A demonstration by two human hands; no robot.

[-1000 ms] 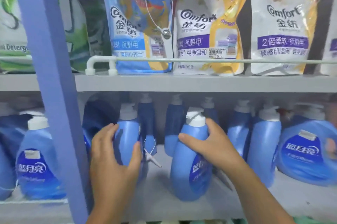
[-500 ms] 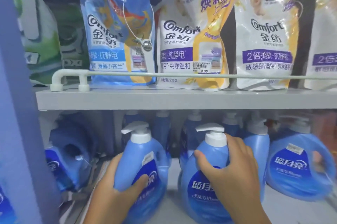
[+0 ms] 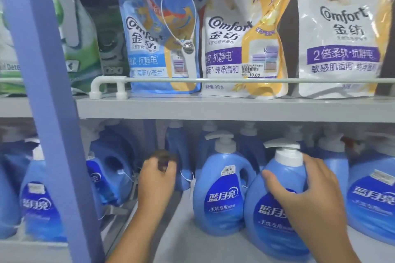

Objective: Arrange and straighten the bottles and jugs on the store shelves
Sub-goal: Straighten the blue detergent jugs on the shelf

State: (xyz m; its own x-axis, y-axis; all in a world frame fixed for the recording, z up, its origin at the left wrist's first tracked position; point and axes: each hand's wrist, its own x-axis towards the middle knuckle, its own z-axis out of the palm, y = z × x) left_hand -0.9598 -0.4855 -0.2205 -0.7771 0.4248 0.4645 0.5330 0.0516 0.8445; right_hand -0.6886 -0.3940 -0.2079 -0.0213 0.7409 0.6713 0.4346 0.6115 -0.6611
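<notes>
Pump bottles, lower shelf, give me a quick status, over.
Right hand grips front pump bottle at its shoulder. Left hand curled, off neighbouring labelled bottle; dark blur at fingertips, unclear. Blue upright blocks left view.

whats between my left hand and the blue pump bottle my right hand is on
In the head view, another blue pump bottle with a white price sticker stands between the left hand and the blue pump bottle under the right hand.

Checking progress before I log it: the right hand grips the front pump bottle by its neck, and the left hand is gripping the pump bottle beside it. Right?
Not quite. In the head view the left hand is off that neighbouring pump bottle, reaching toward the back of the shelf. The right hand does grip the front pump bottle.
</notes>
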